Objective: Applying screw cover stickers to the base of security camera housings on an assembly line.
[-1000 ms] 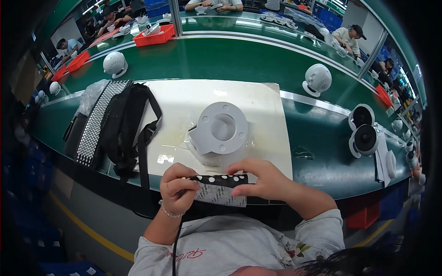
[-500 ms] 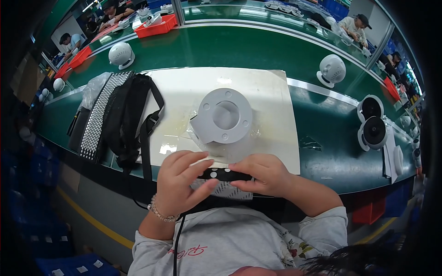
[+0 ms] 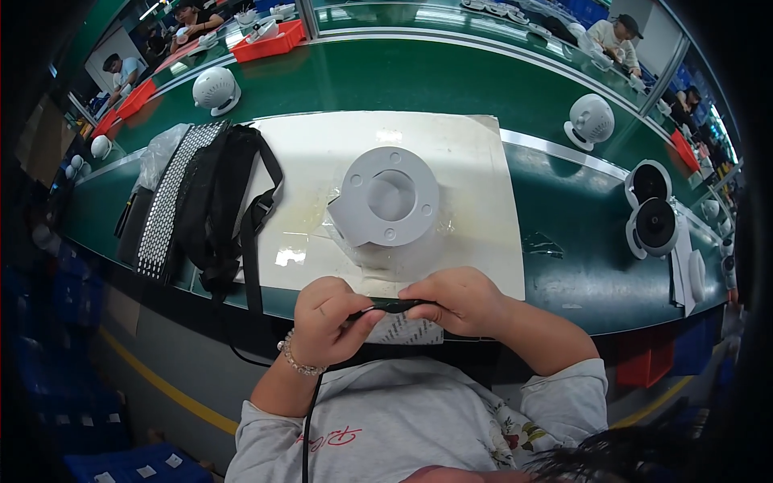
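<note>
Both hands meet at the near edge of a pale work mat (image 3: 475, 201). Between them is a narrow black strip (image 3: 394, 307), seen nearly edge-on. My left hand (image 3: 326, 318) is closed, pinching its left end between thumb and forefinger. The right end sits between the thumb and fingers of my right hand (image 3: 463, 302). A white sheet with printed marks (image 3: 411, 330) shows just below the strip. Just beyond my hands stands a white ring-shaped plastic part (image 3: 423, 217) with a round opening, on clear plastic film.
A black strapped bag (image 3: 213, 201) lies left of the mat. White round fan units (image 3: 216, 90) (image 3: 592, 121) stand on the green conveyor beyond. At right are black-faced round units (image 3: 654, 225). A red bin (image 3: 270, 42) and people (image 3: 616, 40) are farther off.
My left hand has moved right and its spread fingers have closed on the strip's left end. The strip has turned edge-on, so its white dots no longer show.
</note>
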The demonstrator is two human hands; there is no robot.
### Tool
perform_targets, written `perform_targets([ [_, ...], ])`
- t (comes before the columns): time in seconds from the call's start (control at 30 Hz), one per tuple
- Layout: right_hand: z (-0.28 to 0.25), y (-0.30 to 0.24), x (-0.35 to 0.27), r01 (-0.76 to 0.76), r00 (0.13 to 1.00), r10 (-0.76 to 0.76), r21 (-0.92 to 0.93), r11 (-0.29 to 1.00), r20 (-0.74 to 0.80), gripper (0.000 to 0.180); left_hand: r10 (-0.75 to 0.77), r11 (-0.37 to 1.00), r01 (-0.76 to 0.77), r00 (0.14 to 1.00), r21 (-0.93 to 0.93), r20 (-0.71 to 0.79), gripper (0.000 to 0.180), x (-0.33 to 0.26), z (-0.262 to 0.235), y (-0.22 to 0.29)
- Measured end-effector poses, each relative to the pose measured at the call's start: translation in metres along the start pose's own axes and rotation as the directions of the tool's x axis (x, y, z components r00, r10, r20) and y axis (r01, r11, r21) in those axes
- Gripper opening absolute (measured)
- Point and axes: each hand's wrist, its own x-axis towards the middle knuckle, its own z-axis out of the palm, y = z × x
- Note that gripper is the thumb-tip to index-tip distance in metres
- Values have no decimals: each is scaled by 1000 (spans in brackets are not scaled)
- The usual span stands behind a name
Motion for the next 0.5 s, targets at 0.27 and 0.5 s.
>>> perform_targets([
  [0.27,-2,3,-3,92,996,-92,54,994,-18,17,4,988,-6,1000,-157,-13,15,-4,6,-2],
  [0.5,-7,2,8,261,938,-272,-79,962,-214,20,-19,993,13,999,-118,-51,16,-1,8,-1],
])
